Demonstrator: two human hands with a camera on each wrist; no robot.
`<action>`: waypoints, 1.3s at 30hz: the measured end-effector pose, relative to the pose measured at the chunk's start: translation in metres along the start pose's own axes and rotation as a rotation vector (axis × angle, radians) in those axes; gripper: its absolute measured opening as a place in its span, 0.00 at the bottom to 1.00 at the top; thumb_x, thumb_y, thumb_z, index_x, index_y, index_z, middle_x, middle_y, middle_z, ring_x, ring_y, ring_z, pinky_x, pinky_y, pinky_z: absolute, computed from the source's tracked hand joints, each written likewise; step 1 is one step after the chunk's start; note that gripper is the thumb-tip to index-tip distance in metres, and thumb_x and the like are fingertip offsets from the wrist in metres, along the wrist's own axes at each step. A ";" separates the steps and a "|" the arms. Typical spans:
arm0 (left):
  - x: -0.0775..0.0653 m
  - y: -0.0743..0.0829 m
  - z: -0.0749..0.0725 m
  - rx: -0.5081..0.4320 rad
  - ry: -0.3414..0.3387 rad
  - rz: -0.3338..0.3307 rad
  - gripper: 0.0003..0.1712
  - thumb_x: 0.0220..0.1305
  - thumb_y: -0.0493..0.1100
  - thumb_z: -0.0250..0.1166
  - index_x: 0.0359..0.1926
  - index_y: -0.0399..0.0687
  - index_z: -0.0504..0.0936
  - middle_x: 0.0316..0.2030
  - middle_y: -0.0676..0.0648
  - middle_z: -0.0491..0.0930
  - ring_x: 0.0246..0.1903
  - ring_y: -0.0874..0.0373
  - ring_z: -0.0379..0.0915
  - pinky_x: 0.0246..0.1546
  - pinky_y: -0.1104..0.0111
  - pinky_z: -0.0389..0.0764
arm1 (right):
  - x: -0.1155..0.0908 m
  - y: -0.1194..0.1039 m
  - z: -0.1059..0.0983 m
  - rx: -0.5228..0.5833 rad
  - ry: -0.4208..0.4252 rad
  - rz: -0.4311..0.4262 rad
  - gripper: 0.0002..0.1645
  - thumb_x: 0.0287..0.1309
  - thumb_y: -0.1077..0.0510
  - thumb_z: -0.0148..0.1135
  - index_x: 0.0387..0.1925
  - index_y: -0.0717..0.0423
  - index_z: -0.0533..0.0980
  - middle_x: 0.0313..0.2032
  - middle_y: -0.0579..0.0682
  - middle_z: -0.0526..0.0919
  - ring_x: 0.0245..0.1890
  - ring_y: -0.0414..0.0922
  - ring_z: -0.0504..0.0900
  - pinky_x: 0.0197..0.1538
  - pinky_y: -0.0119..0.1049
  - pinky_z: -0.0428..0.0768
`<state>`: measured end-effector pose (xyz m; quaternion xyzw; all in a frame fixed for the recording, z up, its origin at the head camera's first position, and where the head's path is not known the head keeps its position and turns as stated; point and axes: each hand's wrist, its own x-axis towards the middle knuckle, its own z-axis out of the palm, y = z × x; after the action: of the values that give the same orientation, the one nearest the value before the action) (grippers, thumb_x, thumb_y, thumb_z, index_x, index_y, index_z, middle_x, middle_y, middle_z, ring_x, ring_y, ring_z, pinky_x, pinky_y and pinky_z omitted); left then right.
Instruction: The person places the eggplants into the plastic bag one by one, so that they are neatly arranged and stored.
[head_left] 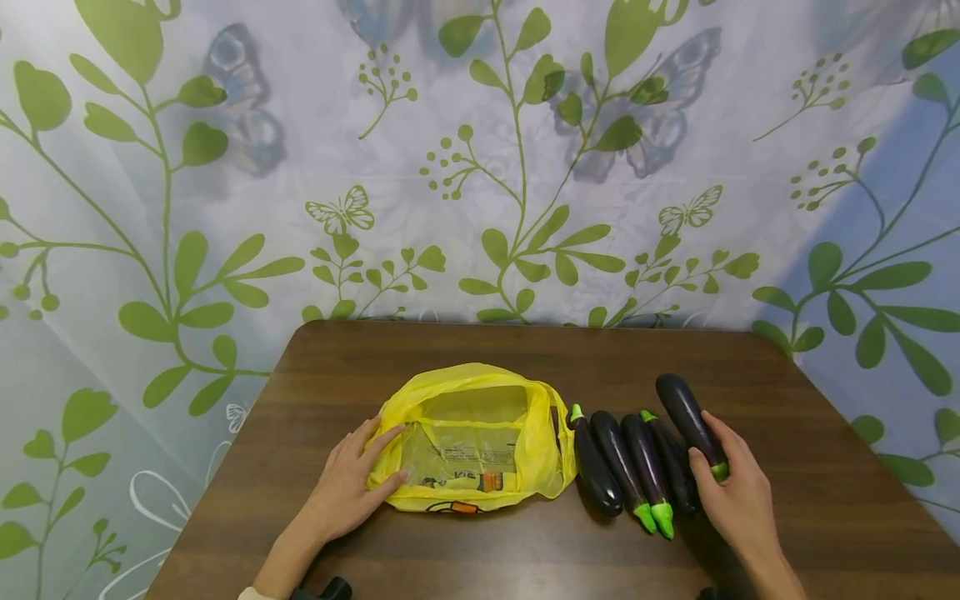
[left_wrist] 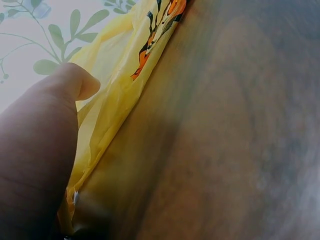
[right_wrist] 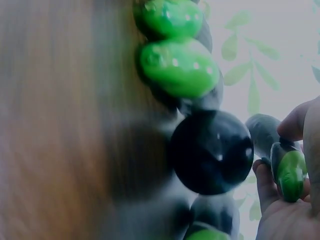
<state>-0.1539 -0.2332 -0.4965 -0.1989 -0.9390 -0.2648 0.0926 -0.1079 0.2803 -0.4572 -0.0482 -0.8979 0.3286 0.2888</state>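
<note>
A yellow plastic bag lies on its side, its mouth facing me and dark and orange print on its lower side. My left hand holds the left rim of the bag, with the thumb and a finger over the edge at the mouth. To the right of the bag several dark purple eggplants lie side by side, some with their green caps toward me. My right hand grips another eggplant near its green cap, raised above the row. In the right wrist view, its cap shows between thumb and fingers.
The brown wooden table has its far edge against a hanging cloth printed with green leaves and butterflies. A small black object shows by my left wrist at the bottom of the head view.
</note>
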 end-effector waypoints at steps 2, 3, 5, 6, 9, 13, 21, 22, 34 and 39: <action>0.000 0.000 0.000 0.002 0.003 -0.001 0.37 0.70 0.59 0.66 0.76 0.57 0.70 0.77 0.36 0.60 0.75 0.35 0.57 0.70 0.33 0.56 | 0.000 -0.002 0.002 0.007 -0.004 -0.031 0.36 0.66 0.64 0.65 0.74 0.48 0.70 0.66 0.61 0.76 0.57 0.62 0.76 0.52 0.16 0.61; 0.000 0.000 0.000 0.003 0.004 -0.001 0.37 0.70 0.59 0.66 0.76 0.57 0.70 0.77 0.36 0.60 0.75 0.35 0.57 0.71 0.34 0.56 | 0.000 -0.003 0.003 0.008 -0.006 -0.041 0.36 0.66 0.65 0.65 0.74 0.48 0.71 0.66 0.61 0.76 0.56 0.61 0.76 0.52 0.15 0.61; 0.001 0.000 0.000 0.006 0.005 0.000 0.37 0.70 0.59 0.66 0.76 0.57 0.70 0.77 0.36 0.61 0.75 0.35 0.57 0.71 0.34 0.56 | -0.001 -0.005 0.004 0.011 -0.011 -0.052 0.36 0.65 0.65 0.65 0.73 0.49 0.71 0.66 0.61 0.76 0.56 0.61 0.76 0.51 0.16 0.61; 0.001 0.000 -0.001 0.006 0.005 0.001 0.37 0.70 0.59 0.66 0.76 0.57 0.69 0.77 0.36 0.61 0.75 0.36 0.57 0.71 0.35 0.56 | -0.001 -0.006 0.004 0.012 -0.014 -0.053 0.36 0.66 0.65 0.65 0.73 0.49 0.71 0.66 0.61 0.76 0.56 0.60 0.77 0.50 0.16 0.62; 0.001 0.000 0.000 0.003 0.003 -0.002 0.38 0.71 0.59 0.66 0.76 0.56 0.68 0.76 0.36 0.61 0.75 0.36 0.58 0.72 0.35 0.55 | -0.002 -0.008 0.005 0.016 -0.024 -0.053 0.35 0.67 0.64 0.65 0.74 0.49 0.70 0.67 0.61 0.76 0.56 0.61 0.77 0.49 0.18 0.63; -0.002 0.000 0.000 -0.003 -0.007 -0.014 0.38 0.71 0.59 0.66 0.76 0.55 0.68 0.76 0.37 0.62 0.74 0.35 0.58 0.72 0.35 0.55 | -0.005 -0.010 0.007 0.015 -0.036 -0.051 0.36 0.66 0.64 0.66 0.74 0.48 0.70 0.67 0.60 0.76 0.56 0.60 0.78 0.48 0.17 0.64; -0.003 0.001 -0.001 0.003 -0.007 -0.015 0.37 0.71 0.59 0.65 0.76 0.55 0.69 0.76 0.37 0.61 0.74 0.35 0.58 0.72 0.35 0.55 | -0.006 -0.018 0.014 0.036 -0.025 -0.103 0.38 0.62 0.68 0.68 0.72 0.47 0.72 0.65 0.57 0.78 0.54 0.50 0.77 0.50 0.15 0.63; -0.003 0.001 -0.001 0.003 -0.008 -0.017 0.37 0.71 0.59 0.65 0.76 0.55 0.69 0.76 0.37 0.61 0.75 0.35 0.58 0.72 0.35 0.55 | -0.005 -0.020 0.014 0.037 -0.028 -0.110 0.38 0.62 0.68 0.68 0.72 0.47 0.72 0.65 0.57 0.78 0.54 0.50 0.77 0.50 0.15 0.63; -0.001 0.000 0.001 -0.001 -0.008 -0.024 0.38 0.71 0.61 0.64 0.77 0.56 0.68 0.77 0.38 0.61 0.75 0.35 0.57 0.72 0.36 0.55 | -0.002 -0.034 0.022 0.051 -0.085 -0.160 0.39 0.60 0.69 0.67 0.72 0.48 0.72 0.65 0.58 0.78 0.55 0.53 0.77 0.51 0.23 0.66; 0.000 0.000 0.002 0.004 -0.013 -0.024 0.36 0.72 0.62 0.64 0.75 0.57 0.70 0.77 0.37 0.60 0.75 0.35 0.57 0.72 0.35 0.55 | -0.003 -0.038 0.027 0.048 -0.085 -0.171 0.39 0.58 0.70 0.67 0.71 0.50 0.73 0.65 0.59 0.78 0.57 0.56 0.78 0.52 0.21 0.66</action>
<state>-0.1534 -0.2320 -0.4977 -0.1894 -0.9424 -0.2628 0.0838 -0.1167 0.2347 -0.4518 0.0494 -0.9020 0.3263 0.2783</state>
